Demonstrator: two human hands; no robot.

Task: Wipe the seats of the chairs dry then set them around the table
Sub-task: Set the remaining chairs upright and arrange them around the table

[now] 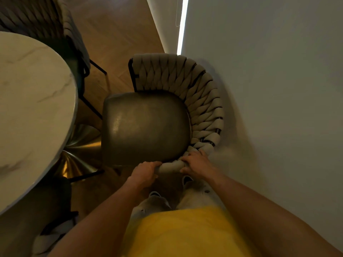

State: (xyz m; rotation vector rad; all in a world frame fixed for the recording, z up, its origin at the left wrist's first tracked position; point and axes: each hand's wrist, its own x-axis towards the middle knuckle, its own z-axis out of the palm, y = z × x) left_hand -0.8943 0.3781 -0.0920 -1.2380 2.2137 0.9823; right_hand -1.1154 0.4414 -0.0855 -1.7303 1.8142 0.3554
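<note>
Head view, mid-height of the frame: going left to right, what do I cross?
Marble table top → gold table base → seat of the chair that the left hand and right hand grip by its end → woven rope backrest → white wall.

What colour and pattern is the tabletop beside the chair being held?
The tabletop is off-white marble with faint dark veins, seen in the head view.

Table (33,108) cut by left edge; far chair (37,19) cropped at top
</note>
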